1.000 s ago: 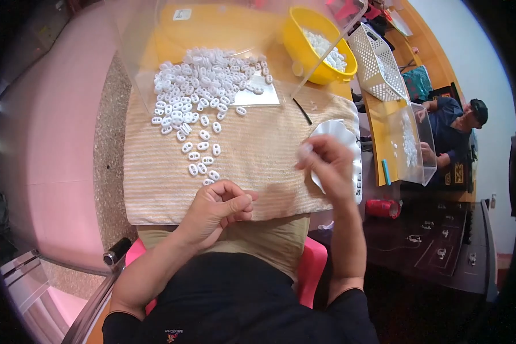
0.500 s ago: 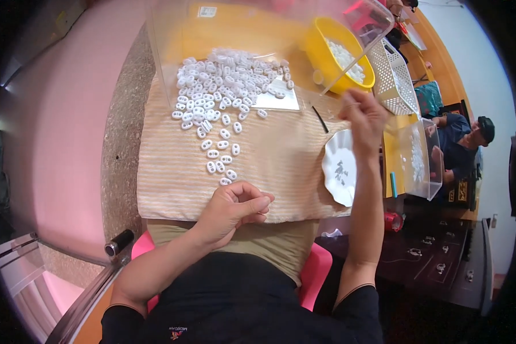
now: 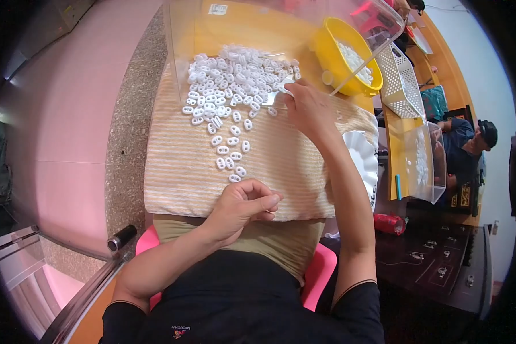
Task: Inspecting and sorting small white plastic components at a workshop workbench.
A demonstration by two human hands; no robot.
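My left hand (image 3: 243, 200) hovers at the front edge of the striped cloth (image 3: 183, 189), closed with thumb against curled fingers; what they pinch is too small to make out. My right hand (image 3: 311, 109) reaches to the right side of a pile of small white oval pieces with two holes each (image 3: 229, 74). Its bent fingertips are down at a white card (image 3: 276, 98) beside the pile, and what lies between them is hidden. A loose line of these pieces (image 3: 234, 141) runs from the pile toward my left hand. My right forearm partly covers a white scalloped dish (image 3: 366, 150).
A clear plastic bin (image 3: 183, 51) lies around the pile. Behind it to the right stand a yellow basin of white pieces (image 3: 327, 43) and a white perforated basket (image 3: 397, 80). Farther right, a person (image 3: 461, 140) sits by another clear bin (image 3: 436, 172). A red roll (image 3: 391, 223) lies below.
My right hand has moved left from above the scalloped dish to the white card by the pile. My left hand keeps its pinched shape. The whole view has shifted slightly.
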